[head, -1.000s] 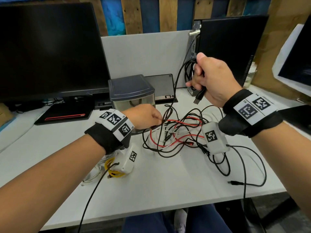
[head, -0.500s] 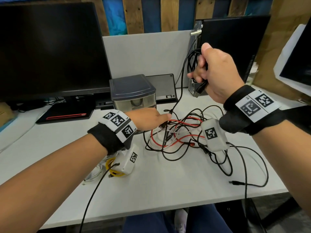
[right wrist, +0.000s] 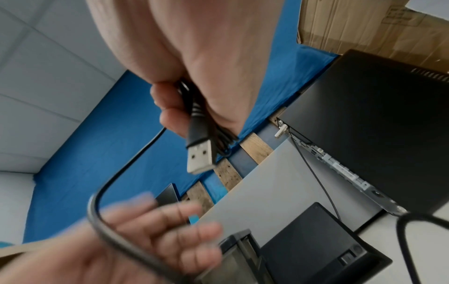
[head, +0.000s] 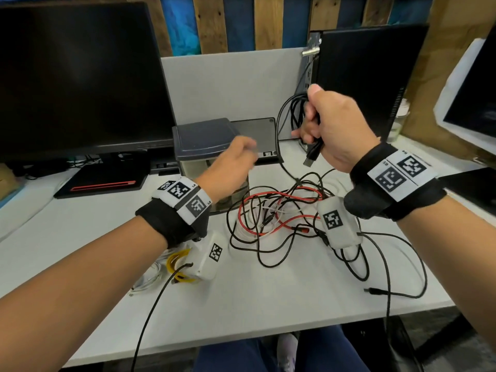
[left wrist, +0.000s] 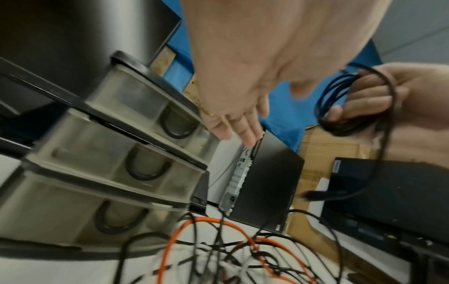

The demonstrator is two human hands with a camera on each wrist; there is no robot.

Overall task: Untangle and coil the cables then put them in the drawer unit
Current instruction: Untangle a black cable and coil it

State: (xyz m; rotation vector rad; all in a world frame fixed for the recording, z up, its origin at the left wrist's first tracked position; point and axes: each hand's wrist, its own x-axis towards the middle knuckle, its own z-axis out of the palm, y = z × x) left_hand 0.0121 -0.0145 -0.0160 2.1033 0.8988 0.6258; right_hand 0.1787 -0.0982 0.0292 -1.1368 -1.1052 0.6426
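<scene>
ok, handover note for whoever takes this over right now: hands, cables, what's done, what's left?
Right hand: raised, grips a part-wound black USB cable, its plug hanging below the fist.
Left hand: open, blurred, holds nothing, in front of the drawer unit.
The cable's free end runs down into the tangle of black, red and white cables on the desk.
Done: first coil begun.
Left: finish it, untangle and coil the others, put all in the drawers, which look shut.
</scene>
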